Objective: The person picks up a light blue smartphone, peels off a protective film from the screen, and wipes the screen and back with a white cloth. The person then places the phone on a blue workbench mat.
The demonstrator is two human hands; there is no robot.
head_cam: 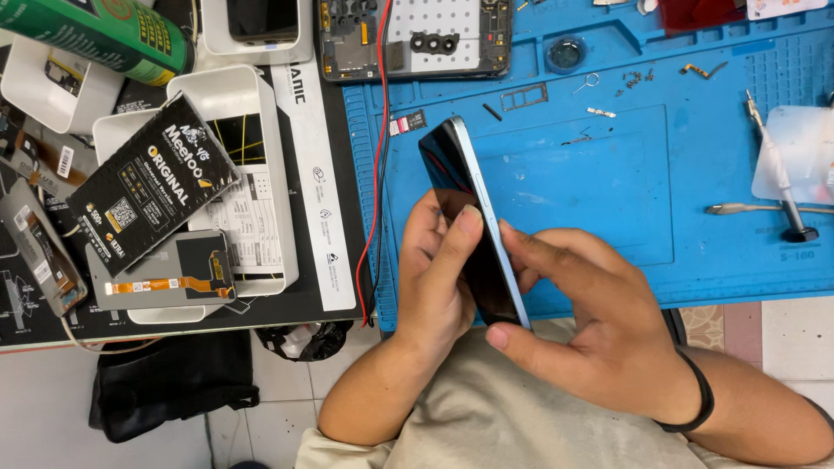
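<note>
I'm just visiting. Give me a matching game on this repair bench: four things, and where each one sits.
Things:
1. smartphone
2. green can
3. screwdriver
4. black pouch

Places:
A. lying at the top left corner
B. on the right side of the blue mat
C. between the left hand and right hand
D. resting across white trays left of the mat

Pairs: 1-C, 2-A, 3-B, 4-D

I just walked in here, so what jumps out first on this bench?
Most striking is the dark smartphone, held on edge between the left hand and right hand over the bright blue work mat. Behind it, at the mat's far edge, lies an opened phone with its insides showing. At left sit white trays and a black parts package.
</note>
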